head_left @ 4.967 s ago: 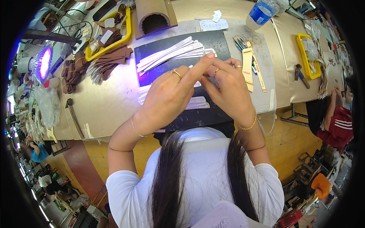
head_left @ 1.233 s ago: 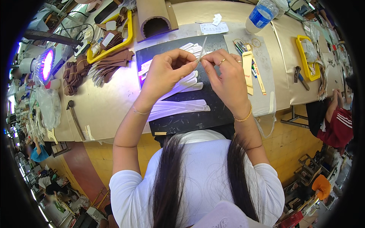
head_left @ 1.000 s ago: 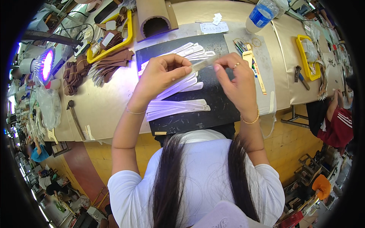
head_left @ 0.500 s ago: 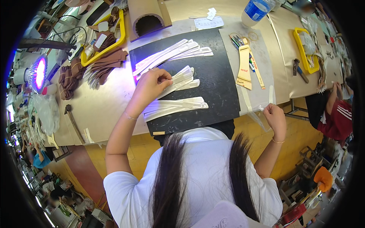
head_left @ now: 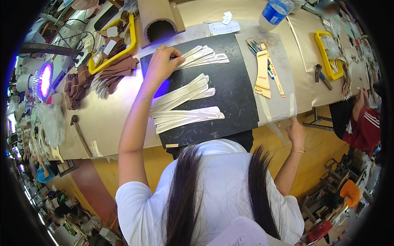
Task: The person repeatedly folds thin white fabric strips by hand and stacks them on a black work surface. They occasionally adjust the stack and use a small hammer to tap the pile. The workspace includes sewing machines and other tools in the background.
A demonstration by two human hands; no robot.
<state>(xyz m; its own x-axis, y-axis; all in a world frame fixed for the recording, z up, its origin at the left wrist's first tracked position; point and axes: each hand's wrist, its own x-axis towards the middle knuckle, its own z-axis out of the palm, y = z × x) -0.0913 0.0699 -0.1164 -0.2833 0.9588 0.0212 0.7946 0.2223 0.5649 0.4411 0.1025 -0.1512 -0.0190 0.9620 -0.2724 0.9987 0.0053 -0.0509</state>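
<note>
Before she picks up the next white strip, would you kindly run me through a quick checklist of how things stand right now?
1. Left hand on the top stack of white strips: ok, fingers rest on its left end.
2. Grip on a single strip: cannot tell, the fingers hide the ends.
3. Right hand free: not ok, it is at the table edge holding a clear film strip.
4. Other two strip stacks on the black mat: ok, lying apart and fanned.
5. Mat space to the right of the stacks: ok, bare.
6. Tools on the grey pad: ok, off the mat.
</note>
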